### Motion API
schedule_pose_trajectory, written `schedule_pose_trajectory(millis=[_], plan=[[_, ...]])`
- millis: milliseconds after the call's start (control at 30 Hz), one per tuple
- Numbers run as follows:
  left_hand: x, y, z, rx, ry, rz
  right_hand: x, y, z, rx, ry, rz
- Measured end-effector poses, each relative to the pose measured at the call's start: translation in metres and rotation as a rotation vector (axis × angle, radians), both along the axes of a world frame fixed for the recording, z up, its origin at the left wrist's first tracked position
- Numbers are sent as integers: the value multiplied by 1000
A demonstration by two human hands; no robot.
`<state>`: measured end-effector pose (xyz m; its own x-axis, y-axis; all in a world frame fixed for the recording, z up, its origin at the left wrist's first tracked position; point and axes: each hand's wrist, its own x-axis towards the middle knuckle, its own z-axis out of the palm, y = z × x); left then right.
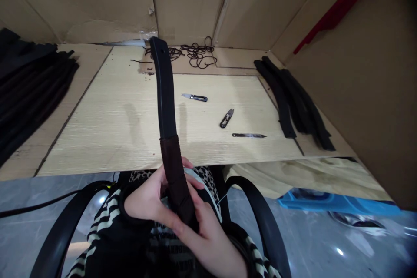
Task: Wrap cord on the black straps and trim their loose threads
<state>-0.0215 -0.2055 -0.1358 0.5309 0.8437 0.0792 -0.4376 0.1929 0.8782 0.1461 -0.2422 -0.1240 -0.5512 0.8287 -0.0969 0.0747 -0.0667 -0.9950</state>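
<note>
A long, gently curved black handle-like piece (167,91) stands up in front of me, with a small hole near its top end. Its lower part has a dark brown cord wrapping (172,160). My left hand (151,200) is closed around the wrapped part from the left, its fingers passing behind. Lower down, my right hand (206,230) grips the wrapping near the bottom end, thumb along the side. The very bottom is partly hidden by my hands.
On the table (107,130) lie two thread snips (194,97) and a thin pointed tool (249,135). Tangled dark cord (198,54) lies at the back. Similar black curved pieces are stacked left (35,82) and right (293,100). Cardboard walls (192,4) enclose the back and right.
</note>
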Motion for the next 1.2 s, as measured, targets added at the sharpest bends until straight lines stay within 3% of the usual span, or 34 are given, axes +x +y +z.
schedule_pose_trajectory(millis=[200, 300, 400, 500, 633, 833, 1100, 1200], plan=[[-1, 1, -5, 65, -27, 75, 1, -8, -12, -27, -166, -55], [-5, 6, -6, 48, -37, 15, -1, -9, -9, -49, -233, -40], [-6, 10, -4, 98, -47, 123, -3, -9, -2, -29, -303, -60], [-4, 12, -3, 157, -63, 210, -3, -8, 2, -47, -296, -37], [-4, 13, -2, 189, -41, 120, -3, -7, 4, -77, -320, -19], [-9, 16, 3, 117, -101, 295, -3, -6, 5, -61, -266, -21], [-20, 19, 5, 181, -2, 159, -2, -10, 5, -114, -224, -13], [-20, 20, 5, 167, -16, 216, -2, -9, 6, -94, -271, -5]])
